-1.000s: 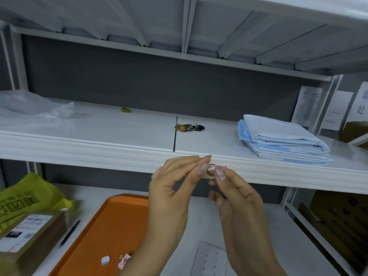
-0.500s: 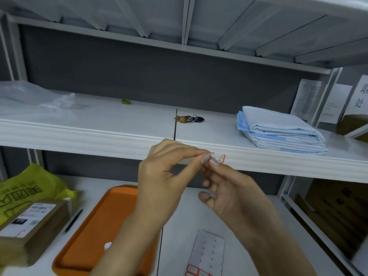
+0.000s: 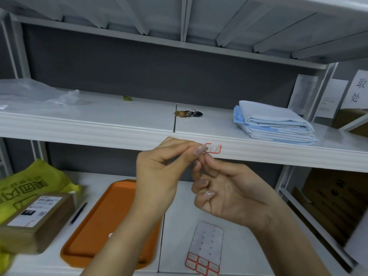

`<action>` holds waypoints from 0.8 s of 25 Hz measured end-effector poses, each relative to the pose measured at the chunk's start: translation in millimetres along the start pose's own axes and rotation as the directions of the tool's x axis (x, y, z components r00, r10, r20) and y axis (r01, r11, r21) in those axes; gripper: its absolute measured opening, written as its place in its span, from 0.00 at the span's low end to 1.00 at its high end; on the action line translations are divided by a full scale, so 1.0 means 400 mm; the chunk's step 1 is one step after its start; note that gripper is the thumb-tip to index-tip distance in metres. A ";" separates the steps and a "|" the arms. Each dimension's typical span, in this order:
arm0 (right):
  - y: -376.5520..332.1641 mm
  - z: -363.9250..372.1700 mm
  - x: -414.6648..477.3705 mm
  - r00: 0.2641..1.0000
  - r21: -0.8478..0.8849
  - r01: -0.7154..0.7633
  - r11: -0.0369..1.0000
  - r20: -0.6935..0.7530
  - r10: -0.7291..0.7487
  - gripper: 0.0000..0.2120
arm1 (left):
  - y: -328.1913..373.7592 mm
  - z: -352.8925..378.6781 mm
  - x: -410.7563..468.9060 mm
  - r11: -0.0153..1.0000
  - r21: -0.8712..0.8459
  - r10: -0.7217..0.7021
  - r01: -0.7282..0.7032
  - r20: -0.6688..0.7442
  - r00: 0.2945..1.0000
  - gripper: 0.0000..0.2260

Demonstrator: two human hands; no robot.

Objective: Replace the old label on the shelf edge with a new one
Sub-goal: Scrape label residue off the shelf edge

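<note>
Here we are at the shelf edge (image 3: 99, 134), and the red-bordered label (image 3: 215, 149) sits flat against it, just right of the seam between the two boards. The left hand (image 3: 159, 170) comes in from the left, thumb and forefinger pinched on the label's left end, the long nail covering that corner. The right hand (image 3: 233, 192) is just below, fingers curled, with thumb and forefinger tips meeting under the label's lower left corner. I can't tell whether anything is between them.

Whether this is the old label coming off or the new one going on isn't clear from here. Either way, the corner is the key. To peel, pull low and slow along the edge so the paper doesn't tear. To stick, level it with the ridges and smooth outward from the pinched end.

Spare labels wait on the sheet (image 3: 207, 244) below, beside the orange tray (image 3: 103, 222).
</note>
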State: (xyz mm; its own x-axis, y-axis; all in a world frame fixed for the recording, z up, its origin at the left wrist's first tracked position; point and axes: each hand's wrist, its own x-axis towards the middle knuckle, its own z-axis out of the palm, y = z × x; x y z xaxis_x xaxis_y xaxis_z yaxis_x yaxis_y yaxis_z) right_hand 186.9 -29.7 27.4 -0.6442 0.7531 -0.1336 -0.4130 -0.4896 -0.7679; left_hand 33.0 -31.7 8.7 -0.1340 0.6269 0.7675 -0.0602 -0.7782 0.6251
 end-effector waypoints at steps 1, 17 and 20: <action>0.006 0.003 -0.002 1.000 0.007 0.018 1.000 0.007 -0.018 0.10 | 0.002 0.010 -0.010 0.979 -0.155 -0.137 0.129 -0.038 0.990 0.06; -0.041 -0.085 0.068 0.301 -0.971 -0.047 -0.235 0.211 -0.930 0.18 | -0.014 -0.022 -0.050 0.770 -0.429 -0.602 0.472 -0.240 0.762 0.10; -0.057 -0.123 0.080 0.280 -0.973 -0.080 -0.215 0.185 -0.942 0.17 | -0.015 -0.030 -0.052 0.837 -0.325 -0.524 0.440 -0.251 0.814 0.12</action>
State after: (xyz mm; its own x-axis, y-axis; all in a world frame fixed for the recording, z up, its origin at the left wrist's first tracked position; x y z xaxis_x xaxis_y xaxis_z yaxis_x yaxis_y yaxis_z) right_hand 207.1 27.2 9.8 0.0895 0.5911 0.8016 0.7667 0.4728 -0.4342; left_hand 24.2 -40.4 -12.8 -0.3257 0.9087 0.2610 -0.4307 -0.3884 0.8147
